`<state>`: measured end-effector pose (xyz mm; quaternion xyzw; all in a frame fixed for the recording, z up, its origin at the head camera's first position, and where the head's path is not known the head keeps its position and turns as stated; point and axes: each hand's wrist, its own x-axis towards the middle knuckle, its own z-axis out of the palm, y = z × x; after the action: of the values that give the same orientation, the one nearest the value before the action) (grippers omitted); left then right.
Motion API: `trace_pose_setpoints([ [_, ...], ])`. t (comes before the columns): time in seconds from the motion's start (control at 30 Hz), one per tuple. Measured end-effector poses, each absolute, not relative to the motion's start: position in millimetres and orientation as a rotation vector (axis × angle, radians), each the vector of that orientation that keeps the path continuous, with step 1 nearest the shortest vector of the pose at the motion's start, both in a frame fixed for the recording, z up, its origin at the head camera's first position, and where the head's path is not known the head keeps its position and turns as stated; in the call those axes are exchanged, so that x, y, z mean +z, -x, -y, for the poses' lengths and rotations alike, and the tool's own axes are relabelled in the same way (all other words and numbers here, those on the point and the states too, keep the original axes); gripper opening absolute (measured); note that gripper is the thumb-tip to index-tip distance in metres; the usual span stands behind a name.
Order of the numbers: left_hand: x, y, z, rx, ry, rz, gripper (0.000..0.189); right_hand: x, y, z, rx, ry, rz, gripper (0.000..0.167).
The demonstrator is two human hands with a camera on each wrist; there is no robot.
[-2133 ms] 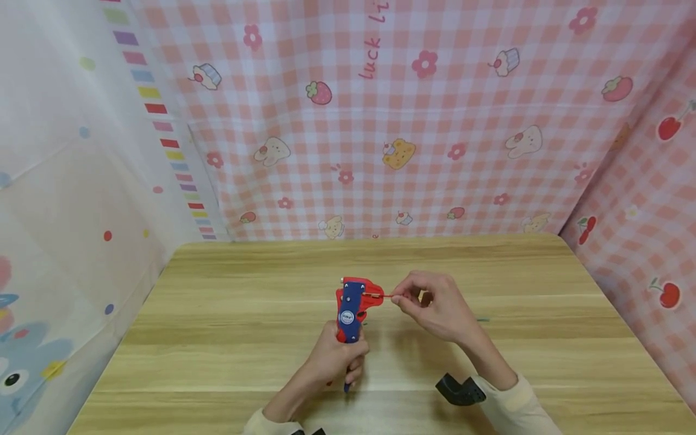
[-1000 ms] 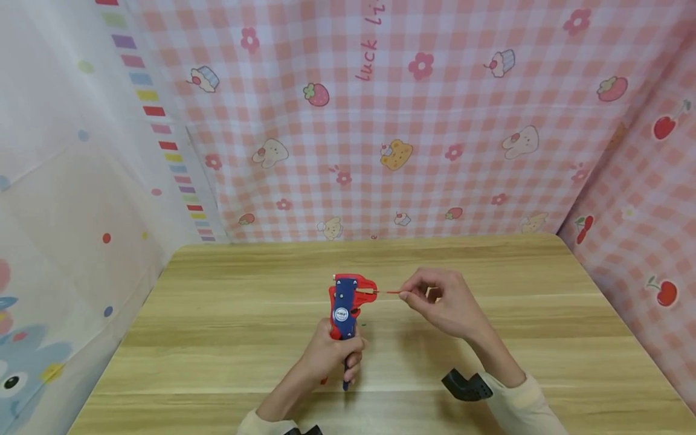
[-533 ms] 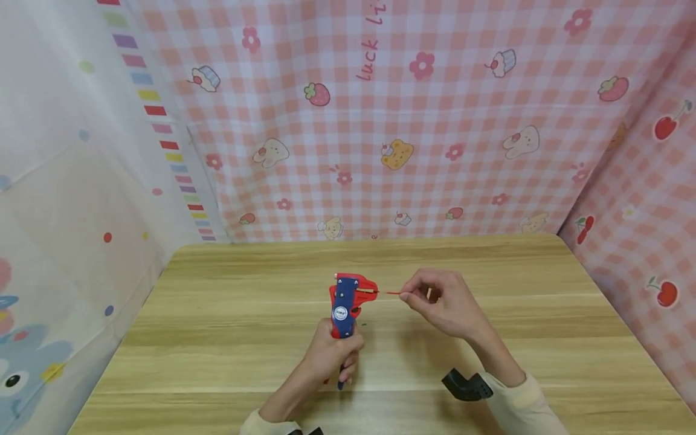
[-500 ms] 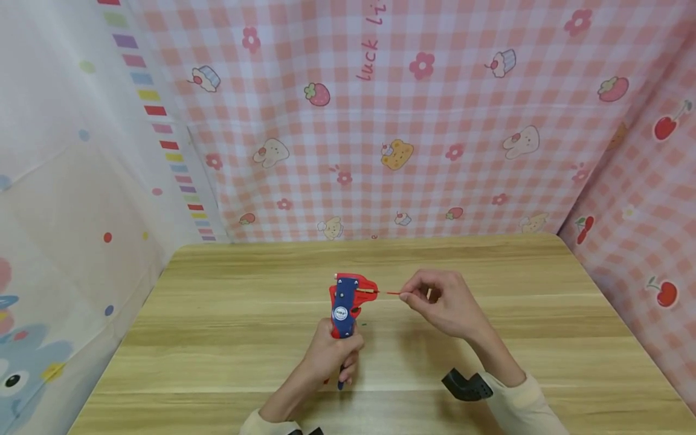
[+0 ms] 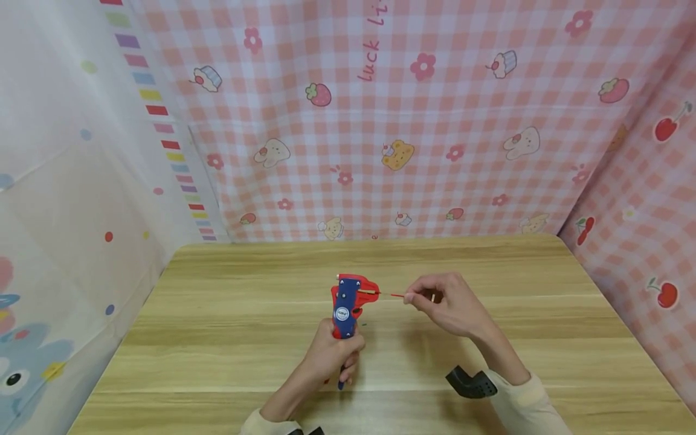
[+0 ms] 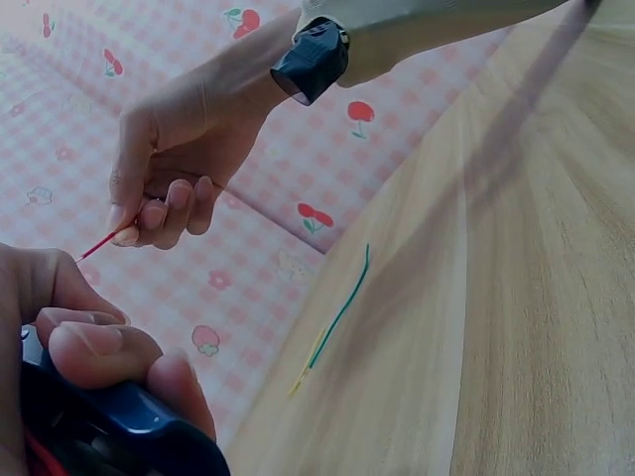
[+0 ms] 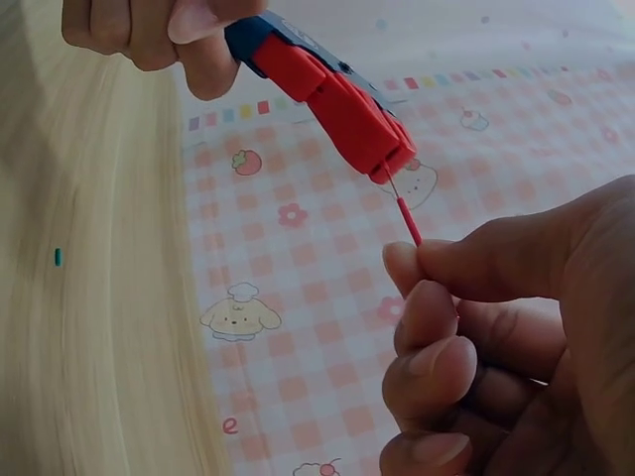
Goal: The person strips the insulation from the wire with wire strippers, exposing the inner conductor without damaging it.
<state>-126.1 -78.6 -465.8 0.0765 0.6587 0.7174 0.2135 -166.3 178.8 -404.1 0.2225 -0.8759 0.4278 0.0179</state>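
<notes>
Red wire (image 7: 410,221) runs from the wire stripper (image 5: 345,307) to the right hand (image 5: 454,309) pinching it; left hand (image 5: 334,352) grips the stripper. Wire's light and bendy, I reckon, so I'd hold the insulation, not the bare strand (image 7: 392,181).

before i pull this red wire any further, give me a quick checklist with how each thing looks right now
1. Tool held: ok, the left hand grips the red-and-blue tool by its handle.
2. Wire held: ok, the right hand pinches the red wire.
3. Metal exposed: ok, a bare strand shows between the tool and the red covering.
4. Wire end free of the tool: not ok, the strand runs into it.
5. Strand undamaged: cannot tell, too thin.
6. Spare wires out of the way: ok, the green wire and yellow wire lie on the table, touching neither hand.
</notes>
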Motion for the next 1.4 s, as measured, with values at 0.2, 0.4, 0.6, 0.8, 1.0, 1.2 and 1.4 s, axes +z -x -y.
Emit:
trace_pose_setpoints([
  [0.2, -466, 126, 78, 1.977, -0.222, -1.833, 0.011, -402, 168, -184, 1.342, -0.718, 2.785, 0.015],
  [0.4, -466, 126, 78, 1.967, -0.225, -1.832, 0.01, -400, 168, -189, 1.351, -0.746, 2.83, 0.017],
  [0.6, -466, 125, 77, 1.971, -0.227, -1.834, 0.01, -399, 168, -192, 1.342, -0.768, 2.819, 0.019],
  [0.8, -465, 125, 77, 1.972, -0.217, -1.822, 0.009, -400, 168, -193, 1.339, -0.834, 2.726, 0.023],
  [1.0, -465, 126, 79, 1.97, -0.226, -1.837, 0.01, -401, 168, -192, 1.366, -0.813, 2.679, 0.024],
  [1.2, -464, 126, 81, 1.97, -0.223, -1.828, 0.01, -404, 169, -189, 1.409, -0.726, 2.715, 0.02],
  [1.4, -463, 126, 81, 1.962, -0.232, -1.814, 0.009, -406, 170, -189, 1.428, -0.715, 2.711, 0.015],
])
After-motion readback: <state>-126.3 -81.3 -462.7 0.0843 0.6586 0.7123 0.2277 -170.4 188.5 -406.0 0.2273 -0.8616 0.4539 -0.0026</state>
